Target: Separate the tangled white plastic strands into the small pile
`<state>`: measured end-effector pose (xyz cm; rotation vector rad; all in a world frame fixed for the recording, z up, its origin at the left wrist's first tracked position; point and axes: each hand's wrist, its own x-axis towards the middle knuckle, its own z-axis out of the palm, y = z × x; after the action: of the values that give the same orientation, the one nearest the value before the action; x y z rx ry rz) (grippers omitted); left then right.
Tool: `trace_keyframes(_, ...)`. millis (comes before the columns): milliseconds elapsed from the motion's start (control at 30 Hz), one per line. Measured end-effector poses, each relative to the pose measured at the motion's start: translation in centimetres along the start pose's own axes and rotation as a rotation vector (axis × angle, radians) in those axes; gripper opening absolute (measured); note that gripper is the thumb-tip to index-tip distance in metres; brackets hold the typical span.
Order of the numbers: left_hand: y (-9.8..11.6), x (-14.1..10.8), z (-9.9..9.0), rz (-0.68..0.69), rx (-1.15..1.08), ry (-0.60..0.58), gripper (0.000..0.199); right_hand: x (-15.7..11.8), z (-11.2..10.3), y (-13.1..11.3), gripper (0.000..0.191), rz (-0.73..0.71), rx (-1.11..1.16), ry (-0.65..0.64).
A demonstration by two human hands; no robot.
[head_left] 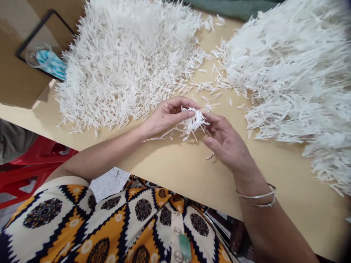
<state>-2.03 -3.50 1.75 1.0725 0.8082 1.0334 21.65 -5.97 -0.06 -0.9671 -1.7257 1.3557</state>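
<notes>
Between my hands, above the tan tabletop (175, 160), is a small bunch of white branching plastic pieces (194, 123). My left hand (168, 116) pinches its upper left side between thumb and fingers, and thin strands trail from it toward my left wrist. At the bunch's right side is my right hand (226, 140), its fingertips curled against the pieces and its thumb held lower and apart. Two silvery bangles circle my right wrist. Close below my right thumb, a loose piece (210, 156) shows near the tabletop.
A large heap of short white pieces (131, 62) spreads across the back left. Another heap of longer white strands (290, 73) covers the right. Scattered bits lie between them. At the far left stands a cardboard box (16, 80) beside a black frame; a red stool (35, 164) is below.
</notes>
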Motion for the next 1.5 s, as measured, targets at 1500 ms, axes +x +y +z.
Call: trace_keyframes(1500,-1.8,0.6,1.3,0.331,0.668,-0.242,0.030,-0.2,2.7,0.5,0.004,-0.080,-0.149,0.537)
